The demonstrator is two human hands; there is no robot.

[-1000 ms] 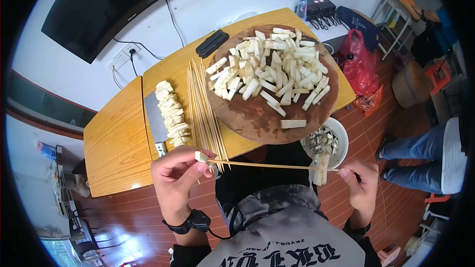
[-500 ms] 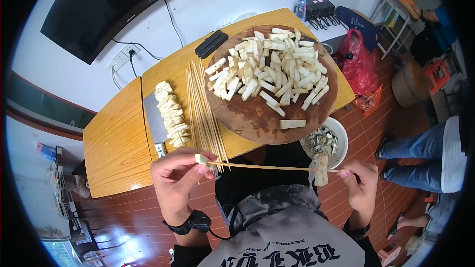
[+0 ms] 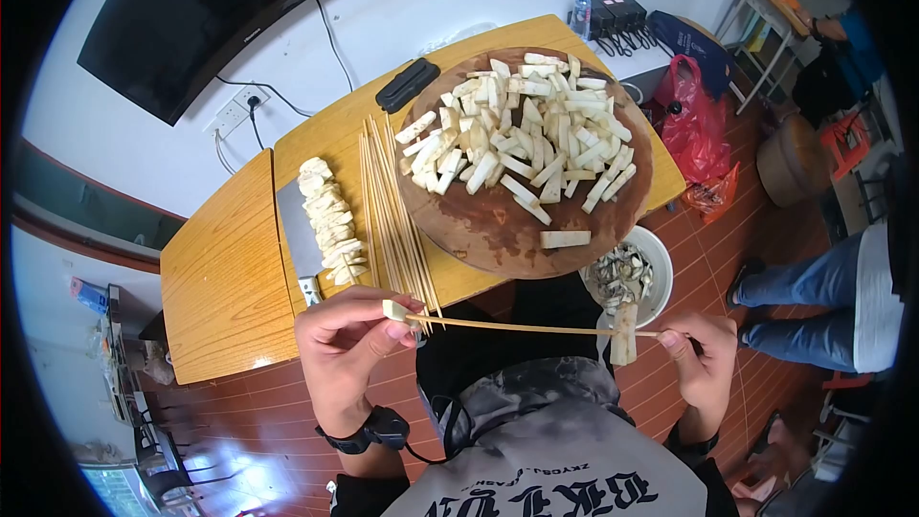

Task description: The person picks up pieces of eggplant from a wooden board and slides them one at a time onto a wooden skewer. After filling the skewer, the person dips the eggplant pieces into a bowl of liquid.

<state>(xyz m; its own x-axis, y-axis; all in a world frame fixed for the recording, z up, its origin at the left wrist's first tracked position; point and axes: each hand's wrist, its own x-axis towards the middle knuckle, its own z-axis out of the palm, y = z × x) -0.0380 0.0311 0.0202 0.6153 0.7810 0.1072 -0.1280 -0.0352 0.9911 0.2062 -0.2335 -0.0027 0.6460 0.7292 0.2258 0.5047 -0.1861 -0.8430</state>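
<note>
My left hand [image 3: 347,349] is closed, thumb and fingers pinching a pale vegetable strip [image 3: 393,310] that looks like peeled eggplant. A thin bamboo skewer [image 3: 507,325] runs from that strip across to my right hand [image 3: 706,354], whose fingers pinch its other end. Close to the right fingers, another pale strip [image 3: 624,337] hangs across the skewer and appears pierced by it. Beyond my hands, a round wooden board [image 3: 459,220] bears a heap of cut strips [image 3: 536,124]. One strip [image 3: 566,239] lies apart near the board's front edge.
Left of the board lie loose skewers [image 3: 383,201] and a cleaver [image 3: 300,230] with pale slices [image 3: 330,215] along it. A black case [image 3: 408,85] rests behind. Below the table's right side stands a white bowl [image 3: 662,273] of peelings. A person's legs [image 3: 804,316] are at right.
Both hands and the skewer have shifted slightly to the right. The grip of each hand looks the same.
</note>
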